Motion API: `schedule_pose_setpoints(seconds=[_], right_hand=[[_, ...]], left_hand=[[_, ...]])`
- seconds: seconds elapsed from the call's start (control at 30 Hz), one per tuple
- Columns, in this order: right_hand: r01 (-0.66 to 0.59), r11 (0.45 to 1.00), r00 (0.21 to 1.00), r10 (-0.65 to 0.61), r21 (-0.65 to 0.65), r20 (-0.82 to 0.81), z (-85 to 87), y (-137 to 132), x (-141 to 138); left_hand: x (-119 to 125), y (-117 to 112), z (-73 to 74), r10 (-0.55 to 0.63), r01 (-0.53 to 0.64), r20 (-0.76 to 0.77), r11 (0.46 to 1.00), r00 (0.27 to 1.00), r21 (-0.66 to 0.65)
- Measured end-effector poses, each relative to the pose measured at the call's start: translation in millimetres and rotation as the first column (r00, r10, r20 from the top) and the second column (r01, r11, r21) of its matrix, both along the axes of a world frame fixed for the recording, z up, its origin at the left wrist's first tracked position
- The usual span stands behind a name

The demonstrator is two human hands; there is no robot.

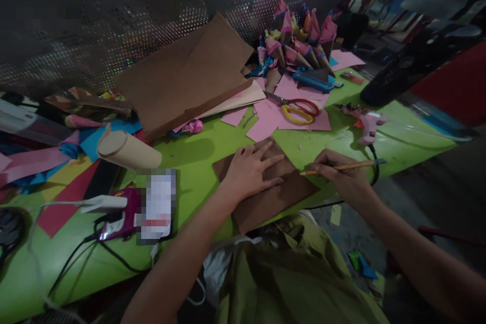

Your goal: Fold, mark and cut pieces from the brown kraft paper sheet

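My left hand [250, 169] lies flat with fingers spread on a brown sheet of card [266, 197] at the near edge of the green table [197, 162]. My right hand [339, 174] is closed on a pencil [341, 166], its tip touching the card's right edge. The pencil's far end points right.
Scissors with red and yellow handles [298, 109] lie on pink paper [273, 116]. A pink glue gun [368, 129] sits at right. Big brown card sheets [186, 78], a rolled tube [127, 151], paper cones [299, 40], a blue cutter [313, 81] and cables [76, 258] crowd the table.
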State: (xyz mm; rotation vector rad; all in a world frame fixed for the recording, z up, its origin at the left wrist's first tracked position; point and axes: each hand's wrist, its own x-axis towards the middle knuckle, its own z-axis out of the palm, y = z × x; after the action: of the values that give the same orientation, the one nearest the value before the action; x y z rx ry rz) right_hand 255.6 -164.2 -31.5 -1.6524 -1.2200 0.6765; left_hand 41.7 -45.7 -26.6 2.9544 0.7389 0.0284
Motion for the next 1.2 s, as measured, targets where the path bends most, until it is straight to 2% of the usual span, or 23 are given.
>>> schedule_pose_setpoints(seconds=[0.4,0.9,1.2], right_hand=[[-0.001,0.999,1.000,0.001,-0.037,0.002,7.5,-20.9,-4.1],[0.064,0.996,0.993,-0.059,-0.056,0.098,10.0,-37.5,-7.4],[0.046,0.997,0.982,-0.035,-0.056,0.186,9.3,-42.8,-11.1]], left_hand=[[1.3,-1.7,3.7,0.013,-0.013,-0.025,1.000,1.000,-0.012],[2.4,-2.0,6.2,0.001,-0.001,-0.041,1.000,0.999,0.007],[2.3,-1.8,5.6,0.001,-0.001,-0.028,1.000,1.000,0.004]])
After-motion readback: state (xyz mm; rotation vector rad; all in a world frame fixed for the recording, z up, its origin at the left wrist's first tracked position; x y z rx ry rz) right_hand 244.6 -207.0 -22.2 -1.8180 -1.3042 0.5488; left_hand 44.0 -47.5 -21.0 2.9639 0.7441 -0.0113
